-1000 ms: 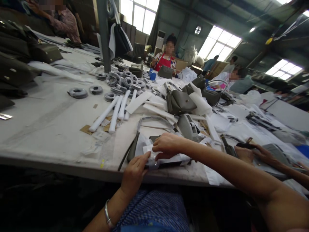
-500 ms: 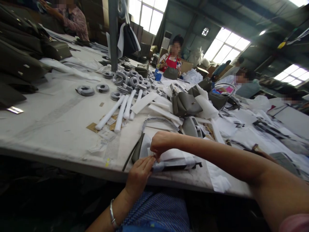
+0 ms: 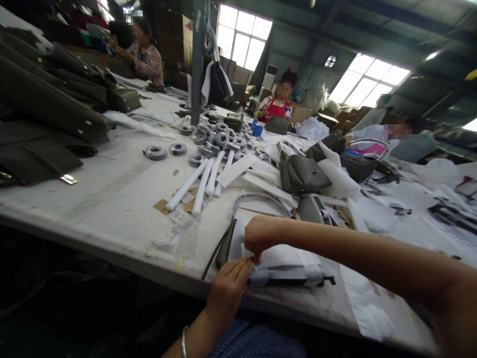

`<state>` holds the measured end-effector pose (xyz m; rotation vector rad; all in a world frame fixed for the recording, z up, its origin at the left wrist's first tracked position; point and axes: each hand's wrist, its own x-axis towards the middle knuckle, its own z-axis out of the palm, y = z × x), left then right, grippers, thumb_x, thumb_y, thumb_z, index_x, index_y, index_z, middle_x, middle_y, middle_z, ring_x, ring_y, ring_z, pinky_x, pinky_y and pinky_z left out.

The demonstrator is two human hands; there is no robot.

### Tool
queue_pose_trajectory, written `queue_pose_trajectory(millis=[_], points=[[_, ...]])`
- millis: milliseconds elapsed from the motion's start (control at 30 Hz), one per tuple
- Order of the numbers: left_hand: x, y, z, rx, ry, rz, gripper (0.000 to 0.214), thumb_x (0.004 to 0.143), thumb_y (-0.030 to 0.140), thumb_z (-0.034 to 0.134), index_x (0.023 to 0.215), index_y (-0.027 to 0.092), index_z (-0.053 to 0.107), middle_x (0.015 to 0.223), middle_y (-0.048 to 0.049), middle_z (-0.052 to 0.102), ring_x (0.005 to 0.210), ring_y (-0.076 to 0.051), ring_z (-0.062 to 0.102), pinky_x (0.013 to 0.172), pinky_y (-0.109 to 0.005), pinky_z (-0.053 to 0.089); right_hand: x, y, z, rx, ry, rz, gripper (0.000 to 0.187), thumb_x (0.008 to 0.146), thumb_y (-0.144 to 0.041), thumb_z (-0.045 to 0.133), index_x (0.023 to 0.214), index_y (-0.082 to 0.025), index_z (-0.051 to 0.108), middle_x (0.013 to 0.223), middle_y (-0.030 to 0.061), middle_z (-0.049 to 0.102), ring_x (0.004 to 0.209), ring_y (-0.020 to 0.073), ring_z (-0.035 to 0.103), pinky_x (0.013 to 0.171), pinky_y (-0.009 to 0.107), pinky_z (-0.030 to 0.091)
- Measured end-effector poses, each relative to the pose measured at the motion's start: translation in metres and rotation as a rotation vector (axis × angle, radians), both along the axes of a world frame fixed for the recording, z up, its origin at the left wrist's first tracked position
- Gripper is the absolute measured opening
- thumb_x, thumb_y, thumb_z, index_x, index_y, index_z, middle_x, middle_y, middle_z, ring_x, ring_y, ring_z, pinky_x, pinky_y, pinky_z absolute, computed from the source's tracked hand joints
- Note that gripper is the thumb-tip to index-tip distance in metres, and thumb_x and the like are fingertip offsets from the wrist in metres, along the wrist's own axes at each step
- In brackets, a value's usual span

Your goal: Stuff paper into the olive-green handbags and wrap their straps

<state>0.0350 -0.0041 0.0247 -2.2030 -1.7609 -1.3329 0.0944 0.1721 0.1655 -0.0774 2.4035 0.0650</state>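
Observation:
In front of me at the table edge lies a dark olive handbag (image 3: 225, 248), with white wrapping over its body and a wrapped loop handle (image 3: 261, 197) behind it. My right hand (image 3: 261, 238) reaches across from the right, fingers closed and pointing down at the bag's near left part. Close against its fingertips is my left hand (image 3: 231, 283), its fingers pressed together at the same spot. Whatever they pinch there is too small and covered to make out. A dark strap wrapped in clear film (image 3: 286, 279) runs along the bag's near side, right of my fingers.
White foam tubes (image 3: 188, 185) and several grey wrapped coils (image 3: 219, 136) lie beyond my hands. More olive bags (image 3: 303, 174) stand behind to the right, others are piled at the left (image 3: 55, 99). A post (image 3: 196, 64) rises from the table. Co-workers sit across it.
My view has turned a little left, so everything sits lower and further right. Both hands stay together at the same place on the handbag.

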Motion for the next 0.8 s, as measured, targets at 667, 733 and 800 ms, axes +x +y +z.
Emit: queue_pose_trajectory(millis=[667,733,800], points=[[0.001,0.007,-0.010,0.071,-0.022,-0.005,0.066,0.068,-0.007,0.047,0.128,0.019,0.054,0.113,-0.0072,0.073,0.102,-0.022,0.069,0.088,-0.035,0.061,-0.001,0.046,-0.028,-0.116,0.228,-0.170,0.030,0.070,-0.055,0.077,0.077,-0.026,0.077,0.062,-0.0045,0.068,0.049,0.0098,0.049,0.051,0.026,0.026],[0.001,0.007,-0.009,0.073,-0.014,0.000,0.066,0.067,-0.007,0.046,0.127,0.018,0.054,0.113,-0.0070,0.073,0.102,-0.023,0.070,0.087,-0.036,0.061,0.001,0.054,-0.035,-0.145,0.251,-0.255,0.035,0.069,-0.059,0.077,0.077,-0.025,0.077,0.064,-0.0043,0.069,0.051,0.0099,0.051,0.051,0.025,0.027],[0.001,0.007,-0.007,0.081,-0.002,0.009,0.066,0.067,-0.008,0.045,0.126,0.017,0.055,0.114,-0.0065,0.073,0.102,-0.023,0.069,0.087,-0.036,0.061,0.004,0.062,-0.041,-0.177,0.294,-0.353,0.038,0.066,-0.061,0.078,0.077,-0.024,0.076,0.066,-0.0039,0.069,0.055,0.0104,0.053,0.052,0.024,0.029]])
